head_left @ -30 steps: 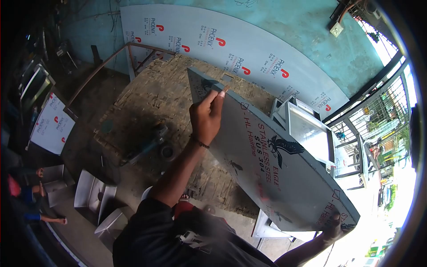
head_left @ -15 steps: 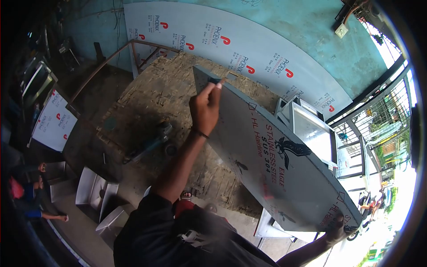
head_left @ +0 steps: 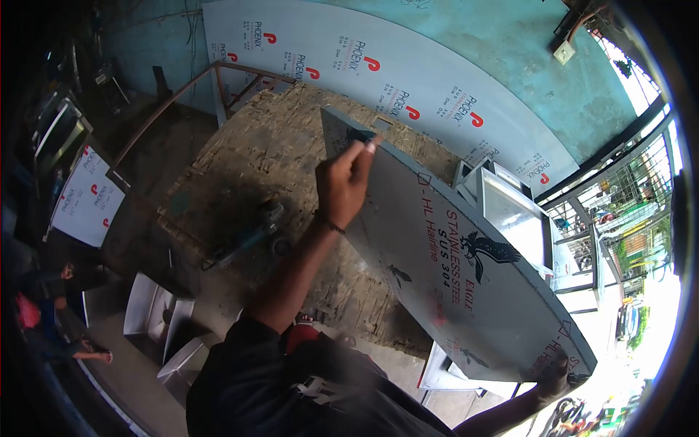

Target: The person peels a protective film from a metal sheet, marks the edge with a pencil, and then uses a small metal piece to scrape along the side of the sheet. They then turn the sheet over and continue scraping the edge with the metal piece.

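Observation:
A stainless steel panel [head_left: 408, 240] with grey printed film is held tilted on edge over the wooden table. It has a narrow folded rim along its upper side, and red and black lettering with an eagle. My left hand [head_left: 342, 186] is closed near the panel's far upper corner, thumb and fingers pinching the rim. Down at the near right corner, my right hand [head_left: 553, 382] grips the panel from below, its fingers partly hidden. On the table, left of the panel, lies an angle grinder [head_left: 255, 229].
The worn wooden table [head_left: 240, 153] fills the middle. Behind it a large printed sheet [head_left: 320, 44] leans on the wall. Metal frames [head_left: 510, 204] stand right, steel basins [head_left: 153, 309] lower left. Another person [head_left: 44, 313] is at the far left; a rusty frame [head_left: 175, 95] stands behind.
The panel and both my hands have shifted slightly right, and the left hand a little downward. The grip on the panel stays the same. The other person's arms have moved.

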The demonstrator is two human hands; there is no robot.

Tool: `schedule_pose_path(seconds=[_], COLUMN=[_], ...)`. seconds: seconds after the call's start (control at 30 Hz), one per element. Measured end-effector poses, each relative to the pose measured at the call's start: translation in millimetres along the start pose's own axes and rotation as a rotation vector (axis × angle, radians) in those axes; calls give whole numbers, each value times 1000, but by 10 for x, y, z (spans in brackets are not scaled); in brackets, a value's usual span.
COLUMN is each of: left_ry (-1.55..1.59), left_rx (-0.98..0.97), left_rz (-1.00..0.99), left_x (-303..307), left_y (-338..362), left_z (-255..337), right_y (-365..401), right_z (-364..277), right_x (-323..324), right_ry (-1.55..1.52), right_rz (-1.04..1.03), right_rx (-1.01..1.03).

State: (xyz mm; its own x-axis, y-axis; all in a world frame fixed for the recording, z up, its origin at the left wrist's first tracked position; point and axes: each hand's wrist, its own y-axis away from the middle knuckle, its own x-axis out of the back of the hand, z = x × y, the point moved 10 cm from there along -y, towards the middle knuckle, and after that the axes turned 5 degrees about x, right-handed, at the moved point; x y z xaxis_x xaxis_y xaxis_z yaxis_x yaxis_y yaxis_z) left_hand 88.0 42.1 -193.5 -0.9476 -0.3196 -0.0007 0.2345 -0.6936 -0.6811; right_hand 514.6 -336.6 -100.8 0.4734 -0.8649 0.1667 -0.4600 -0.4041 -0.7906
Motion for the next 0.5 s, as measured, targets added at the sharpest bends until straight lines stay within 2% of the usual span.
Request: schedule_pose_path(seconds=[0.07,0.1,0.17,0.3,0.37,0.5], left_ry=[13,14,2,-37,-34,-78], left_rx=[248,241,57,161,224,75], left_rz=[-7,-6,-63,-29,11,-52], left_x=[50,46,-27,68,121,73], left_y=[-183,-161,-44,-164,-244,-243], left_z=[-434,-365,4,-478,-649,-497], right_y=[21,15,-17,-18,-16,-7], right_z=[-15,-15,-16,84,47,190], right_x=[47,49,0,57,-58,86], right_ry=[34,30,69,-23,-115,-77], right_rz=[46,51,-31,-48,-212,-121], right_rx=[7,10,20,-23,18,-31])
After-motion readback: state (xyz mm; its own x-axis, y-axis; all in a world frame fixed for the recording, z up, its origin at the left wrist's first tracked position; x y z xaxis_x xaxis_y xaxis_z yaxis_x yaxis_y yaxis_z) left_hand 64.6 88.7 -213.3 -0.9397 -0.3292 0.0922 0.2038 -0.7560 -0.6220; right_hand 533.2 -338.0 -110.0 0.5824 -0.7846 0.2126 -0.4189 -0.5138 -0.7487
